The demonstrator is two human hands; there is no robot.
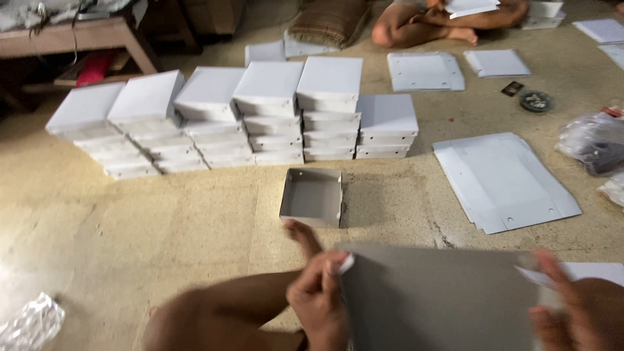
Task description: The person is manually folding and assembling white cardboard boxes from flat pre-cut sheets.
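Left hand (318,296) pinches the flat grey cardboard sheet (439,299) at 9 o'clock; right hand (575,312) grips its 3 o'clock edge. Probably light, stiff, creasable: best held by opposite edges.

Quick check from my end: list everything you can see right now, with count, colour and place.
grey card sheet: one, grey, held between both hands, bottom centre
open box: one, grey inside, floor ahead of the hands
stacked boxes: six stacks, white, in a row behind the open box
flat blanks: one pile, white, floor at right
more flat blanks: several piles, white, far floor
small dish: one, dark, far right
plastic bags: a few, clear, right edge and bottom left
another person: one, seated, top
left hand: grips sheet's left edge
right hand: grips sheet's right edge
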